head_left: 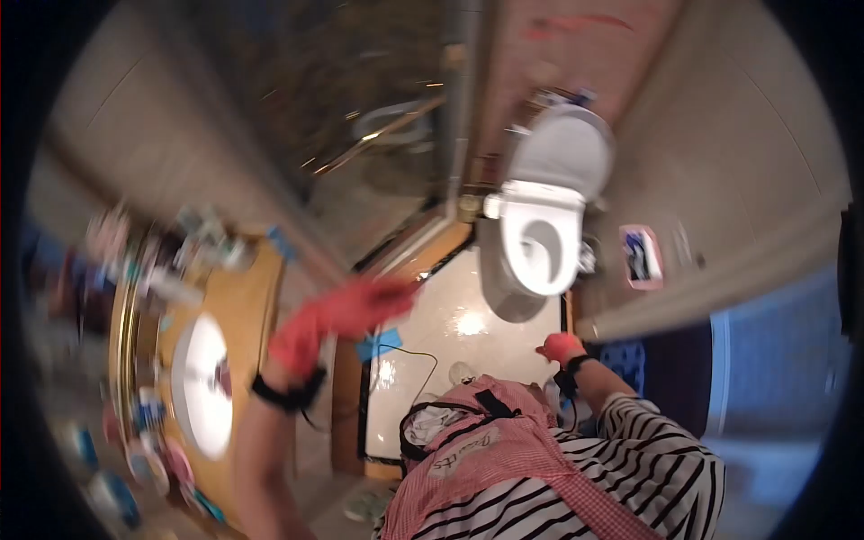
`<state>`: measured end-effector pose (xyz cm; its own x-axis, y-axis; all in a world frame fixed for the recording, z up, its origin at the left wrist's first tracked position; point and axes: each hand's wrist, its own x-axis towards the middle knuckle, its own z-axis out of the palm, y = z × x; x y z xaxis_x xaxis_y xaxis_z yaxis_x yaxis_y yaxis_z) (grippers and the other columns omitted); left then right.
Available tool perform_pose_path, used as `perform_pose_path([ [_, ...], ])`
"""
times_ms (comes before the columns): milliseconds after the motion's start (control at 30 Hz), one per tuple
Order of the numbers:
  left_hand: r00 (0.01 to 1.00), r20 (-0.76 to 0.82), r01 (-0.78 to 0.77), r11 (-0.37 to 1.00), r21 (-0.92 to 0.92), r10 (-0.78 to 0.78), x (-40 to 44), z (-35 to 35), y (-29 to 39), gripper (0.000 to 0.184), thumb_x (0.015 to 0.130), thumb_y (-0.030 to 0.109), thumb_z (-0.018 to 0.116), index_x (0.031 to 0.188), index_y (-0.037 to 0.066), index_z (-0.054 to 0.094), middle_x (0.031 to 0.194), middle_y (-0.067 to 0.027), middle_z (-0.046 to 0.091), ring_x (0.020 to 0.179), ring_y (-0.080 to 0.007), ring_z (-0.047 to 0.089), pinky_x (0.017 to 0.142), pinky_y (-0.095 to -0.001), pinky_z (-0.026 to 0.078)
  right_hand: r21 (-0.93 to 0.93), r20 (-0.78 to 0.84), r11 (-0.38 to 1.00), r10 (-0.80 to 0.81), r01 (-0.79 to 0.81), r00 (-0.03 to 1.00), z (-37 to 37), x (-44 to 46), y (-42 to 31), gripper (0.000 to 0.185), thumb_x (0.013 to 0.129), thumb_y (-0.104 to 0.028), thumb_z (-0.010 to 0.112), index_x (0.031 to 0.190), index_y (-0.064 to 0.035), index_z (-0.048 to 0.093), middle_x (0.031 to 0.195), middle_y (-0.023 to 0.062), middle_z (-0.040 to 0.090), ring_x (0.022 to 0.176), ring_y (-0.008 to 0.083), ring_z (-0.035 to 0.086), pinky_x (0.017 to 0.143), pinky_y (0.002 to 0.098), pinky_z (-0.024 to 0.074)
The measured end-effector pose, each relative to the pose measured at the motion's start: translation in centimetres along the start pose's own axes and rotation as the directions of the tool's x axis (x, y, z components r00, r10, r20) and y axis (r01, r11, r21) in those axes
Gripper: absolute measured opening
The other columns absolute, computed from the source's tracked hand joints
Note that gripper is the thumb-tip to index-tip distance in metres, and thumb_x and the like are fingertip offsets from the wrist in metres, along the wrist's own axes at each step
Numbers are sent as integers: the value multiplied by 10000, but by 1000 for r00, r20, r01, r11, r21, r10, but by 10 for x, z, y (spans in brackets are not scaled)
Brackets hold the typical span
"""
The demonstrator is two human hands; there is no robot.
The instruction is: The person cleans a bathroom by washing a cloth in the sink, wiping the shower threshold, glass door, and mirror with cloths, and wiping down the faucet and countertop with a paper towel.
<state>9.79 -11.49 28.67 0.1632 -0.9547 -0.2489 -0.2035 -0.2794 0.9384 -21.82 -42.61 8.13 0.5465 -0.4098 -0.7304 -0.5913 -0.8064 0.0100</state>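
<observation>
My left hand [346, 317], in a red rubber glove with a black band at the wrist, is stretched out over the floor beside the wooden counter. Its fingers are extended and blurred by motion, with nothing visible in them. My right hand [560, 347], also in a red glove with a black wristband, is low near my right side. Its fingers look curled, and what they may hold is hidden. In front of me stands a white toilet [576, 216] with its lid [565, 148] raised. A blue cloth or sheet [380, 345] lies on the floor below my left hand.
The pale floor [450, 297] is shiny, and a thin cable [423, 355] curves across it. On the left, a sink [187, 387] is set in a wooden counter [247, 306] crowded with bottles. A glass partition with a gold bar [373, 137] stands ahead; a pink-framed holder [641, 258] hangs right.
</observation>
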Motion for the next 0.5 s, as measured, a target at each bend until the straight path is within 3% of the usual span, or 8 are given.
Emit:
perform_pose_path([
  [33,986,140,117,976,-186,-92,-1,26,-43,412,913,130,554,1310,62,466,1233,-34,558,1141,-139,509,972,-279,401,-179,-183,984,-22,-12,983,22,10,17,401,843,-455,509,900,-110,706,931,122,670,935,298,617,824,401,473],
  [67,975,125,181,983,31,-184,7,60,-89,486,901,335,560,1281,42,489,1124,-76,628,1039,-189,584,905,-328,454,-32,-198,997,64,-72,978,45,28,44,428,854,-452,484,922,-86,695,944,133,663,912,324,617,819,418,477],
  [133,984,5,137,778,612,-177,3,110,-159,424,819,338,598,1158,83,587,1092,-173,613,976,-337,593,836,-394,481,510,-85,843,248,-172,965,56,6,67,522,887,-480,431,965,-18,660,1022,193,630,961,380,586,841,454,456],
  [167,969,24,170,728,664,-248,10,127,-182,431,803,357,592,1135,82,590,1087,-191,604,974,-370,576,838,-418,477,466,-143,866,273,-179,951,76,19,87,544,900,-480,411,943,0,663,1015,217,623,978,376,585,833,457,456],
  [333,919,317,303,933,-194,-233,21,192,-244,473,846,256,621,1272,88,504,1092,-179,621,1045,-232,586,879,-285,461,451,-356,882,321,-140,877,83,-15,149,455,892,-374,400,760,-35,673,814,187,650,776,382,615,741,464,475],
  [367,911,335,314,930,-189,-239,23,192,-242,473,846,256,621,1272,88,504,1092,-179,621,1045,-232,586,879,-285,461,382,-381,899,363,-213,850,84,-7,166,289,844,-268,493,956,-61,661,1016,208,624,909,373,603,810,441,472],
  [433,905,113,398,910,118,-410,36,192,-233,486,845,277,615,1277,88,497,1094,-180,623,1039,-257,596,880,-311,468,573,-413,799,474,-183,777,77,-4,190,673,682,2,579,1316,-168,426,1428,200,292,1193,377,446,970,411,402],
  [500,921,9,378,900,218,-389,44,193,-222,488,838,298,605,1267,87,506,1110,-177,618,1038,-290,597,878,-350,473,544,-551,830,464,-123,694,66,14,225,622,686,-16,587,1281,-158,471,1377,195,379,1162,354,482,954,401,415],
])
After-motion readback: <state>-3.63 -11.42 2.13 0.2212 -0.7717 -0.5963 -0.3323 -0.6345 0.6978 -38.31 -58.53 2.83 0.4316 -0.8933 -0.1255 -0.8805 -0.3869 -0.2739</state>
